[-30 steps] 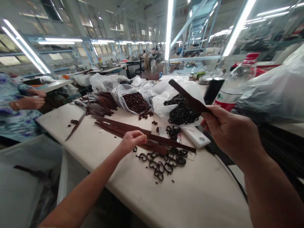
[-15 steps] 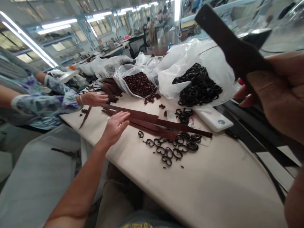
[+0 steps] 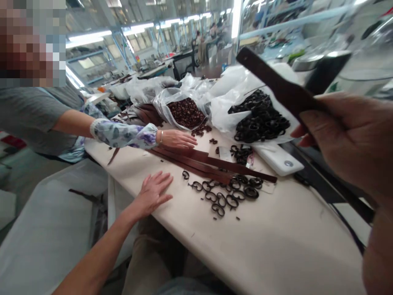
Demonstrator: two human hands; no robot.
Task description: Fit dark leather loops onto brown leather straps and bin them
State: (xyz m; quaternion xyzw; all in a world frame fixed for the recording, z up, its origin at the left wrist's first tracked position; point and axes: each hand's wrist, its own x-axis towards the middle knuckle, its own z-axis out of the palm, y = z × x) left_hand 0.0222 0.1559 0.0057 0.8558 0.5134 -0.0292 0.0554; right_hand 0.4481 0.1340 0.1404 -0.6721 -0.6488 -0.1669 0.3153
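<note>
My left hand (image 3: 155,191) lies with fingers spread on the pale tabletop (image 3: 270,246), close to its near edge. Raised at the right, my right hand (image 3: 346,131) pinches a dark brown leather strap (image 3: 276,84) with a widened middle and a narrow end with a small hole. Several reddish-brown leather strips (image 3: 196,164) lie across the table beyond my left hand. A co-worker's hand (image 3: 176,139) reaches over their far end. Black open rings (image 3: 221,198) are scattered at the strips' near end.
A plastic bag (image 3: 186,112) of small brown pieces and another bag (image 3: 260,119) of black loops stand behind the strips. A white box-shaped device (image 3: 281,159) sits to the right. Left of the table is a big white bin (image 3: 55,217). The co-worker's sleeve (image 3: 125,133) crosses the table's left end.
My left hand has moved off the strips towards the table's near edge. The co-worker has leaned in, and their hand has come right over the strips. My right hand and strap sit slightly lower.
</note>
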